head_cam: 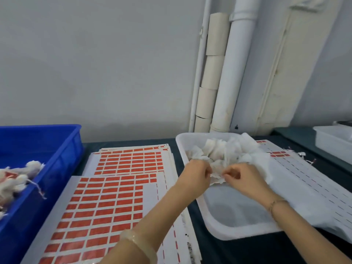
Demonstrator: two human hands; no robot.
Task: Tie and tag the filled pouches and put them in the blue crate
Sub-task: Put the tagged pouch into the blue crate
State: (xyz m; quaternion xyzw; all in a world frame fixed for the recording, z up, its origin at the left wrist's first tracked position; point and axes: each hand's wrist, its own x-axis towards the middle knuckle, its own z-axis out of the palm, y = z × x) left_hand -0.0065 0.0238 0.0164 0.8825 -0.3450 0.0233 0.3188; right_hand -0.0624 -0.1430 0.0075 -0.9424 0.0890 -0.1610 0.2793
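Pouch (217, 179) in work: small, white, crinkled gauzy fabric, limp. It's over the white tray (238, 210), at the near edge of the pile. Left hand (196, 176): fingers curled in, pinching the pouch's left edge. Right hand (242, 178): thumb and forefinger pinch the right edge, other fingers curled.

Pile of loose pouches (224, 151) fills the tray's far half. Same white fabric, too jumbled to count. The tray is translucent white plastic, rectangular with rounded corners, and its near half is bare.

Left of the tray: 2 stacks of label sheets, near one (106, 210) and far one (131, 159). They're white backing with grids of red rectangular labels. Further left: 1 blue crate (57, 153), rigid plastic, holding tied pouches (17, 180) with string tails, count unclear.

Right of the tray: mostly peeled sheets (308, 180), a few red labels left. Beyond them, a second white tray (335, 141). All of it sits on a dark table cover (219, 252).
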